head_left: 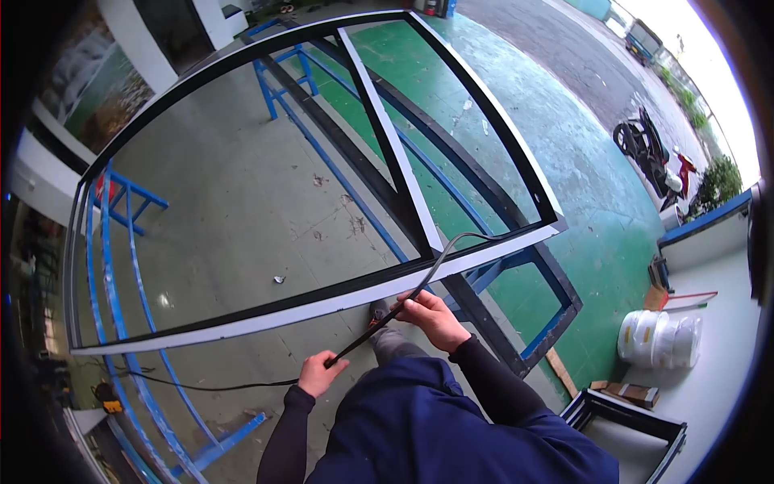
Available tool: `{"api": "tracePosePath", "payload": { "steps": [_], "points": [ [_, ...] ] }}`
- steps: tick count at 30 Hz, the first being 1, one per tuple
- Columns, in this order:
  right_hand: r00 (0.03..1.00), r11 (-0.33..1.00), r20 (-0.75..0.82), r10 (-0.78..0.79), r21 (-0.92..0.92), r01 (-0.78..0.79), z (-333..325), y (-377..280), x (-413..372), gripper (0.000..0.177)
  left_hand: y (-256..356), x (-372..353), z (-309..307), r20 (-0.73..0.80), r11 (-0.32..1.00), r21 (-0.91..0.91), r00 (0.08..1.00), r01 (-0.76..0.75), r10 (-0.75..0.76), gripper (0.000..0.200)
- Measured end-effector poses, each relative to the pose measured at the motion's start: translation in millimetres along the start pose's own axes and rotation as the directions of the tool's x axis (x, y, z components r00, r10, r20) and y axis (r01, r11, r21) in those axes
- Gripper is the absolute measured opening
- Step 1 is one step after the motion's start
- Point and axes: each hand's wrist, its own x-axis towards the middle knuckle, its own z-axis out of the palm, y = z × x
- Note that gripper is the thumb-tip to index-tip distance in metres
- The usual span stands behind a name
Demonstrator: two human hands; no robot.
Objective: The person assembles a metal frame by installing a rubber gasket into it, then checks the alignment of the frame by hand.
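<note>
A long black rubber sealing strip runs between my hands in front of my body. My left hand is closed around it at the lower left, and a tail of strip trails away to the left past the blue rails. My right hand pinches the strip higher up, close to the near edge of a large window frame. Beyond that hand the strip bends over the near bar and reaches the frame's inner edge near the right corner. White film or a white face covers parts of the dark frame.
Blue metal trestles carry the frame. A dark-padded support juts out under its right corner. Wrapped white rolls stand by the right wall, near a dark frame piece on the floor. A motorcycle is parked outside.
</note>
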Motion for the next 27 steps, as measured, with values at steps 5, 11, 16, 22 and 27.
{"api": "tracePosePath", "payload": {
  "steps": [5,11,16,22,27],
  "points": [
    [0.976,0.279,0.003,0.217,-0.958,-0.059,17.5,-45.1,51.5,0.033,-53.4,-38.4,-112.3,-0.143,0.963,-0.221,0.972,0.152,-0.186,0.017],
    [0.894,0.112,0.403,-0.194,-0.897,0.428,73.3,-27.1,109.6,0.034,-27.6,-12.9,-227.1,-0.232,0.973,-0.077,0.945,0.217,-0.229,0.013],
    [0.972,0.115,0.234,0.034,-0.967,0.229,90.5,36.8,160.8,0.029,-54.2,48.9,-276.4,-0.147,0.991,0.060,0.983,0.121,-0.111,0.014],
    [0.985,0.187,0.173,0.016,-0.968,0.167,95.5,58.7,179.5,0.023,-65.5,71.5,-288.8,-0.097,0.995,0.062,0.992,0.082,-0.076,0.013],
    [0.988,0.212,0.143,-0.055,-0.965,0.152,106.7,52.6,188.3,0.016,-79.4,84.9,-269.4,-0.045,0.997,-0.022,0.997,0.069,-0.070,0.015]
  ]
}}
